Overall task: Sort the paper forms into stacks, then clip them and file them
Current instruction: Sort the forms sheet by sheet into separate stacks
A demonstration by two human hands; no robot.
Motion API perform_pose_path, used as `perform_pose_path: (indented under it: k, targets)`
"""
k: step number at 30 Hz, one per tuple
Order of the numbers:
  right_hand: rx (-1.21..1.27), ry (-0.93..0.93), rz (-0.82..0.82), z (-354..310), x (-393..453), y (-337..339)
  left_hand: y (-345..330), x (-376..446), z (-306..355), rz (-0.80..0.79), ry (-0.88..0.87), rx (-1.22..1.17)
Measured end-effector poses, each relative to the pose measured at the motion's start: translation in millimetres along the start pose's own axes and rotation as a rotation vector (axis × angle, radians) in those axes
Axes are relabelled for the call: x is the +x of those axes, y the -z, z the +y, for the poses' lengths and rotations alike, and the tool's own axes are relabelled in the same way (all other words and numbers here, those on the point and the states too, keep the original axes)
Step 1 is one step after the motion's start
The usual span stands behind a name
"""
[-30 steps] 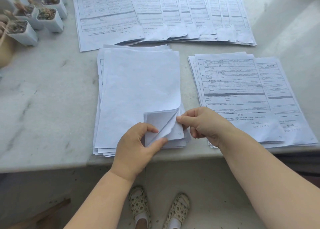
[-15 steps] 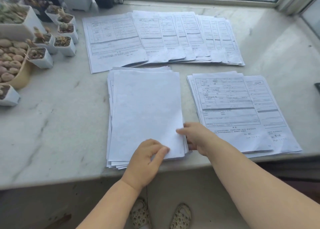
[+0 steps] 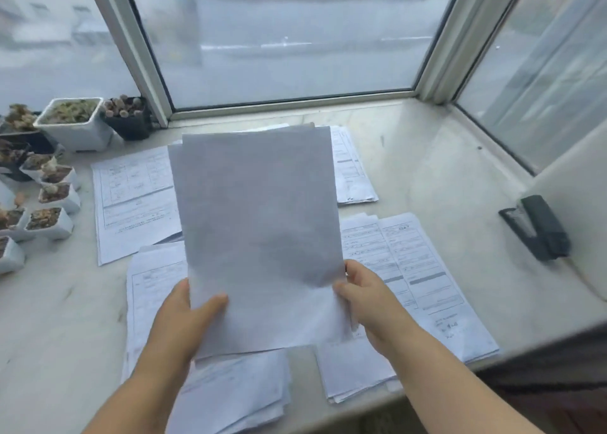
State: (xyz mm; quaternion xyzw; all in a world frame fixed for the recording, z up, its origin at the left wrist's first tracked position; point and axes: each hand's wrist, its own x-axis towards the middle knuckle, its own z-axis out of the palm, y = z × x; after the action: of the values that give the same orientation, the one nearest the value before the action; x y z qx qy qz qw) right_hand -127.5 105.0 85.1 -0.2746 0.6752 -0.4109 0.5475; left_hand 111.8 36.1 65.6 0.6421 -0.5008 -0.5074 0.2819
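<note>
I hold a bundle of blank-backed sheets (image 3: 259, 236) upright above the marble sill. My left hand (image 3: 184, 318) grips its lower left edge, thumb on the front. My right hand (image 3: 364, 299) grips its lower right edge. Under it lies the rest of the middle stack (image 3: 154, 289), printed side up. A second stack of forms (image 3: 423, 279) lies to the right. A fanned row of forms (image 3: 131, 197) lies behind, partly hidden by the lifted sheets.
A black stapler (image 3: 537, 226) sits on the sill at the right. Small white pots of succulents (image 3: 49, 203) crowd the left side, with larger planters (image 3: 72, 121) by the window frame (image 3: 138, 56). The sill's front edge runs just below the stacks.
Both hands have taken hold of a bundle from the middle stack and raised it upright off the sill. The view has tilted up toward the window.
</note>
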Motion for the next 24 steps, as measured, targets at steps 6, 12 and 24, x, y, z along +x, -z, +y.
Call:
perform_pose_path:
  k: [6,12,24]
  targets:
    - [0.142,-0.119,0.020,-10.5,73.3,110.0,-117.4,28.3,61.9,-0.062,-0.092,-0.154]
    - [0.040,0.072,0.559,-37.4,169.1,265.1,-238.2,86.4,94.7,0.003,-0.361,0.413]
    - [-0.263,-0.002,0.508,-35.0,261.0,360.3,-335.8,196.9,92.1,-0.037,-0.319,1.108]
